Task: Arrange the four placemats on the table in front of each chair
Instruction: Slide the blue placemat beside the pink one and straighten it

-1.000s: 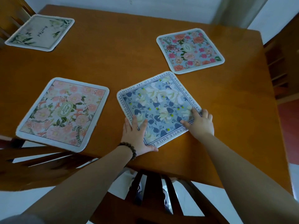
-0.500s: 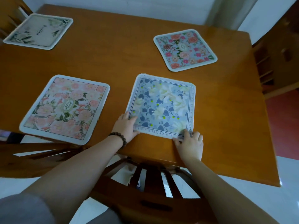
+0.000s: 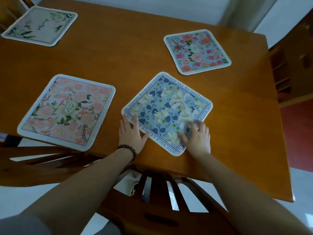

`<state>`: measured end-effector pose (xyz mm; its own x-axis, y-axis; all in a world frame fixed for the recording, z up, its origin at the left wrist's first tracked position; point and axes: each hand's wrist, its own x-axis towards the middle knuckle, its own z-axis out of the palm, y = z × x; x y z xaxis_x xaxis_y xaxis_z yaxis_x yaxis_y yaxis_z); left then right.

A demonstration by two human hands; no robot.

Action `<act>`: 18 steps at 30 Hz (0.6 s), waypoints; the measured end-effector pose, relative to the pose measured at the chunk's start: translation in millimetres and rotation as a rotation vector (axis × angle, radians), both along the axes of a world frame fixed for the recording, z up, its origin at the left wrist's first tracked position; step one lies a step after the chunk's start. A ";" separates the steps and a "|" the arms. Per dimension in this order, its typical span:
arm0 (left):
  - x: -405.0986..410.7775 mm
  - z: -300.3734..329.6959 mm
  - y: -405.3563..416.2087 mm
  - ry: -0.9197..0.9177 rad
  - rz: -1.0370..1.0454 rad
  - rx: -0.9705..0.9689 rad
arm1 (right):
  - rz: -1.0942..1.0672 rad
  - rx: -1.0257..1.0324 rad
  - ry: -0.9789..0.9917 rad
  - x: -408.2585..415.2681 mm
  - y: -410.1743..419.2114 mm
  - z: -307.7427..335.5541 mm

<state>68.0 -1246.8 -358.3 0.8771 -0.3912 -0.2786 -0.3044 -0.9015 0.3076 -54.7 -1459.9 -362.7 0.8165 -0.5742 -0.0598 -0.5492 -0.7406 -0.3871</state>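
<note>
The surface (image 3: pixel 132 53) was orange-brown wood. One placemat (image 3: pixel 166 112) showed white and navy flowers on blue-grey with a lettered border, another (image 3: pixel 67 111) pink roses on cream, another (image 3: pixel 197 51) red and pink roses on light blue, and the last (image 3: pixel 40 25) pale with dark green leaves.

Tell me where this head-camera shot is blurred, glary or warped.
Head view: the right hand is smeared with motion blur, while the left hand looks sharper; soft glare whitens the table along its right side; wide-angle distortion bows the table edges and stretches the forearms; the lettering on the blue placemat stays legible, but the far white placemat is soft.
</note>
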 end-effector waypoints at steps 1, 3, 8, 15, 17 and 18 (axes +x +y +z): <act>-7.8 -0.4 -4.5 0.015 0.017 0.000 | 0.025 -0.009 0.022 12.4 -16.3 0.3; -21.8 -0.7 -15.1 0.033 0.033 0.015 | 0.062 -0.052 0.103 36.7 -46.0 1.3; -48.9 -5.0 -35.4 0.064 0.051 -0.008 | 0.105 -0.122 0.302 86.4 -102.8 8.1; -55.4 -7.8 -44.3 0.099 -0.024 -0.018 | 0.148 0.005 0.418 100.5 -125.9 5.4; -45.7 -7.8 -38.9 0.100 -0.051 -0.013 | 0.126 -0.027 0.390 93.6 -120.3 4.9; -39.3 -7.8 -35.5 0.097 -0.067 -0.008 | 0.113 -0.037 0.381 88.1 -116.2 5.1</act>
<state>28.7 -1282.3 -366.1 0.8180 -0.4504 -0.3577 -0.3320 -0.8776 0.3459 33.4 -1576.1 -357.6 0.7979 -0.4900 -0.3512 -0.5629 -0.8141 -0.1430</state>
